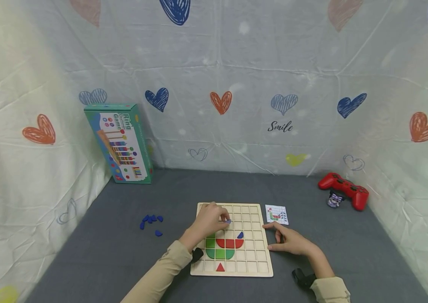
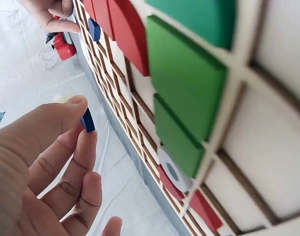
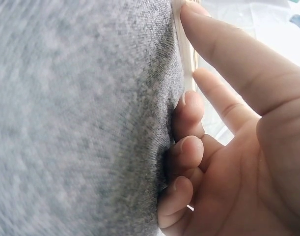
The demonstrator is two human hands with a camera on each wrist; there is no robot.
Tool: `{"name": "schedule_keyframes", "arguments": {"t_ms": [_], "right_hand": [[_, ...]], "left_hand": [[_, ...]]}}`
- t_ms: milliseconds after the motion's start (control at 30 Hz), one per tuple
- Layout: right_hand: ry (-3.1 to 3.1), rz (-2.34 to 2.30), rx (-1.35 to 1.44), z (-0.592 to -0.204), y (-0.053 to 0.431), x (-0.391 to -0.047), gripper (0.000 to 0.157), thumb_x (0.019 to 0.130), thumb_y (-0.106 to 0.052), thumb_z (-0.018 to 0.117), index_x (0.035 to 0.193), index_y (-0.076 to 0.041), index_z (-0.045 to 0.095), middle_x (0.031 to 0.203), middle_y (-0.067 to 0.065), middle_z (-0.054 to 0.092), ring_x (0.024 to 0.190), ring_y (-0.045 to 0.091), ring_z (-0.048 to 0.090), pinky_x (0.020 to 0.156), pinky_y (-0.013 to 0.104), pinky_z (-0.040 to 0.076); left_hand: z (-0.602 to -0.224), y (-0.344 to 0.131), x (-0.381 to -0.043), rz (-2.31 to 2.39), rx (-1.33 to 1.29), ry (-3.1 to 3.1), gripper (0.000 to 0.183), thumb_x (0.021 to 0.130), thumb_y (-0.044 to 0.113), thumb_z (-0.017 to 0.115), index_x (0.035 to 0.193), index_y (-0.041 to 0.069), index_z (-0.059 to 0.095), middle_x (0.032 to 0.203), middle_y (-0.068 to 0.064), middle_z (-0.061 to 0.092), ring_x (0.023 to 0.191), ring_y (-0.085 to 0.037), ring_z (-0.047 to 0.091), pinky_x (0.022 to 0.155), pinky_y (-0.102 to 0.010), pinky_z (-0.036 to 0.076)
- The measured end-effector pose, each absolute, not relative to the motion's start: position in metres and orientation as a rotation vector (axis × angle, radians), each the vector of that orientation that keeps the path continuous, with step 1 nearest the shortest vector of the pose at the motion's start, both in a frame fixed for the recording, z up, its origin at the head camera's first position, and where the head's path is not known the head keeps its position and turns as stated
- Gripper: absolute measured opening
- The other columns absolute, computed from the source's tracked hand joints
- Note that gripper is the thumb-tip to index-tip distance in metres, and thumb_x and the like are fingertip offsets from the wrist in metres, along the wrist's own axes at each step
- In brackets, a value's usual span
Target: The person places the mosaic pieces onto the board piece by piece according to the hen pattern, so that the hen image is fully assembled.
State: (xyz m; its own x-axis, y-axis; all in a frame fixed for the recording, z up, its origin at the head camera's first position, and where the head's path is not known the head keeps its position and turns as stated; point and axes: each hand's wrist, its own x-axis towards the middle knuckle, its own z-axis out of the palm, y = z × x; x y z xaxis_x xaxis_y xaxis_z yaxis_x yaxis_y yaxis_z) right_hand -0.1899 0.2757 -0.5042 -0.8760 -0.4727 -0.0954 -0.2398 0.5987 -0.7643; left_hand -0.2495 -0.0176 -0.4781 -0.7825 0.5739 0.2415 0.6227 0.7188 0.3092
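Note:
My left hand (image 1: pixel 210 219) is above the wooden grid board (image 1: pixel 251 257) and pinches a small blue piece (image 2: pixel 88 120) between thumb and fingertips. Beneath it, the board bears red pieces (image 1: pixel 230 243), green pieces (image 1: pixel 220 253), a red triangle (image 1: pixel 220 267) and one small blue rounded piece (image 1: pixel 240 235). A white piece with a grey circle (image 2: pixel 174 169) shows in the left wrist view; the left hand and wrist hide that part from the head view. At the board's right edge, my right hand (image 1: pixel 291 242) touches the rim with extended thumb and index finger, its other fingers bent loosely.
Several blue pieces (image 1: pixel 152 219) lie left of the board on the grey cloth. A printed pattern card (image 1: pixel 276 214) is by the board's upper right corner. Farther back stand a green game box (image 1: pixel 123 145) on the left and a red game controller (image 1: pixel 344 189) on the right.

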Motion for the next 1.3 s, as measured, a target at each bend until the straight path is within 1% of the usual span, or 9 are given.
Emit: {"name": "schedule_keyframes", "arguments": {"t_ms": [233, 600, 800, 933, 1133, 1300], "right_hand": [[2.554, -1.150, -0.566, -0.506, 0.276, -0.190, 0.058, 0.079, -0.025, 0.073, 0.130, -0.013, 0.047, 0.074, 0.006, 0.049, 0.058, 0.006, 0.038, 0.052, 0.020, 0.032], [2.554, -1.127, -0.594, -0.503, 0.276, -0.190, 0.058, 0.079, -0.029, 0.073, 0.129, -0.011, 0.048, 0.072, 0.003, 0.047, 0.058, 0.006, 0.039, 0.052, 0.020, 0.033], [2.559, -1.115, -0.622, -0.504, 0.275, -0.191, 0.058, 0.080, -0.030, 0.072, 0.128, -0.010, 0.048, 0.071, 0.002, 0.046, 0.057, 0.004, 0.039, 0.052, 0.020, 0.034], [2.557, -1.126, -0.633, -0.505, 0.276, -0.191, 0.057, 0.080, -0.030, 0.072, 0.129, -0.010, 0.048, 0.071, 0.002, 0.047, 0.057, 0.004, 0.039, 0.052, 0.020, 0.034], [2.550, -1.155, -0.631, -0.506, 0.276, -0.191, 0.057, 0.080, -0.028, 0.072, 0.129, -0.012, 0.048, 0.072, 0.002, 0.047, 0.055, 0.005, 0.038, 0.050, 0.020, 0.034], [2.582, -1.127, -0.628, -0.506, 0.275, -0.190, 0.057, 0.081, -0.024, 0.072, 0.130, -0.010, 0.047, 0.073, 0.006, 0.049, 0.055, 0.004, 0.036, 0.050, 0.019, 0.033]], "left_hand": [[-0.479, -0.003, -0.253, -0.532, -1.018, -2.820, 0.004, 0.078, 0.027, 0.074, 0.079, 0.024, 0.072, 0.069, 0.014, 0.064, 0.073, -0.009, 0.051, 0.087, -0.048, 0.042], [-0.480, 0.019, -0.251, -0.542, -1.050, -2.890, 0.005, 0.078, 0.028, 0.074, 0.078, 0.024, 0.072, 0.067, 0.014, 0.059, 0.077, -0.009, 0.048, 0.080, -0.037, 0.039], [-0.485, 0.032, -0.255, -0.481, -1.057, -2.919, 0.005, 0.079, 0.030, 0.073, 0.080, 0.025, 0.072, 0.069, 0.015, 0.059, 0.078, -0.008, 0.048, 0.082, -0.037, 0.039], [-0.485, 0.041, -0.257, -0.480, -1.044, -2.940, 0.005, 0.078, 0.030, 0.074, 0.078, 0.025, 0.071, 0.066, 0.015, 0.058, 0.078, -0.009, 0.050, 0.081, -0.037, 0.039], [-0.485, 0.050, -0.258, -0.524, -0.999, -2.973, 0.004, 0.076, 0.024, 0.074, 0.074, 0.022, 0.072, 0.064, 0.013, 0.058, 0.077, -0.012, 0.051, 0.076, -0.036, 0.039], [-0.487, 0.053, -0.257, -0.567, -0.977, -2.975, 0.006, 0.075, 0.023, 0.075, 0.070, 0.021, 0.071, 0.063, 0.013, 0.059, 0.073, -0.011, 0.051, 0.073, -0.034, 0.039]]}}
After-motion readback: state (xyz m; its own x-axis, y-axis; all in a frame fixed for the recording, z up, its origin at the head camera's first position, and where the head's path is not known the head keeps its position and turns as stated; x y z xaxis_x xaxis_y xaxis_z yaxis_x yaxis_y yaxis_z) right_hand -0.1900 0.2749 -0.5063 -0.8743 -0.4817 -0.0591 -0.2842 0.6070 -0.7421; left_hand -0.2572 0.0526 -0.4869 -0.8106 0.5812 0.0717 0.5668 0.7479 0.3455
